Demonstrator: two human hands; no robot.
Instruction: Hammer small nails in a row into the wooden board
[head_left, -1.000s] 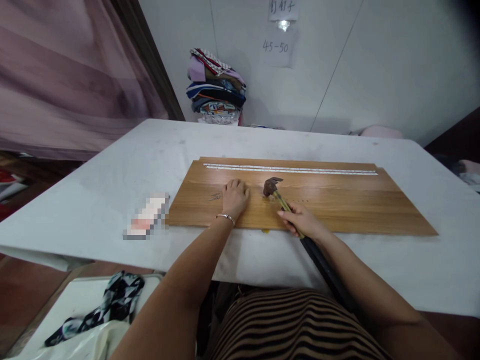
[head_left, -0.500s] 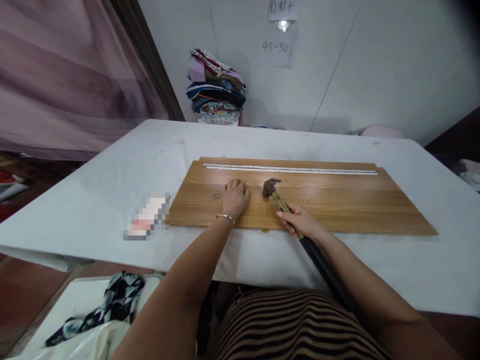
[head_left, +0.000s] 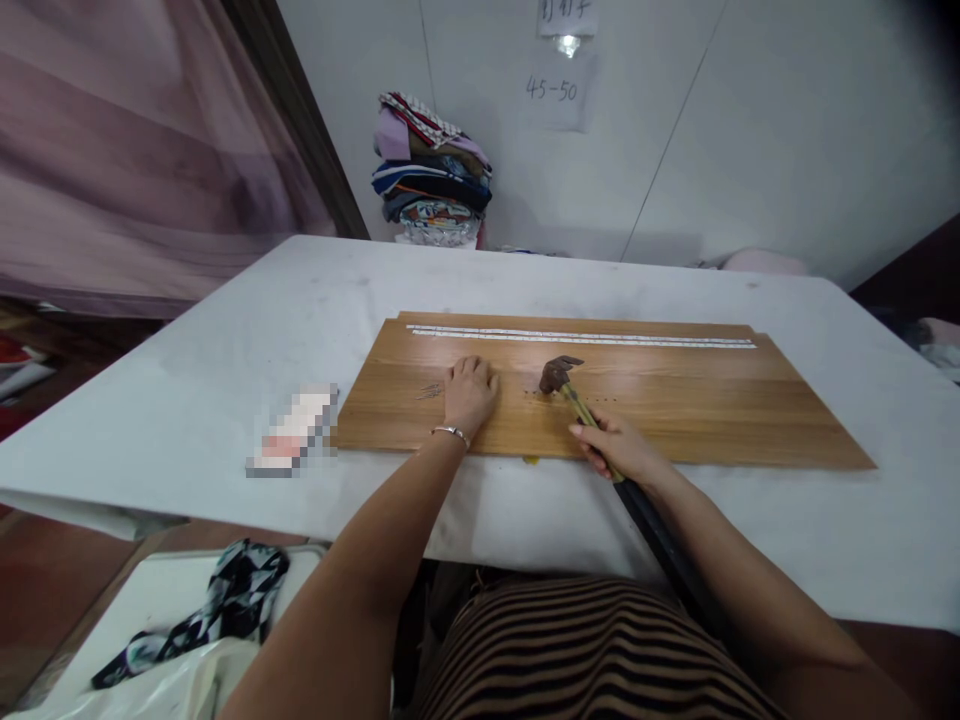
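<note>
A wide wooden board (head_left: 712,400) lies flat before me. My left hand (head_left: 471,392) rests palm down on it, fingers stretched out and holding nothing. Just left of that hand is a small heap of loose nails (head_left: 430,391). My right hand (head_left: 616,444) is wrapped round the handle of a claw hammer (head_left: 556,374), whose rusty brown head is at the board's middle. A row of small dark nail heads (head_left: 604,400) runs across the board on both sides of the hammer head. Whether the head touches the wood I cannot tell.
Two white measuring strips (head_left: 585,338) run along the board's far part. A white table (head_left: 210,370) carries the board, with a blurred-out flat object (head_left: 294,432) at left. Folded cloths (head_left: 435,170) are stacked beyond the table. A patterned cloth (head_left: 240,595) lies on a stool at lower left.
The hammer and my right hand have moved a little to the right, uncovering nail heads left of the hammer head. My left hand has stayed in place.
</note>
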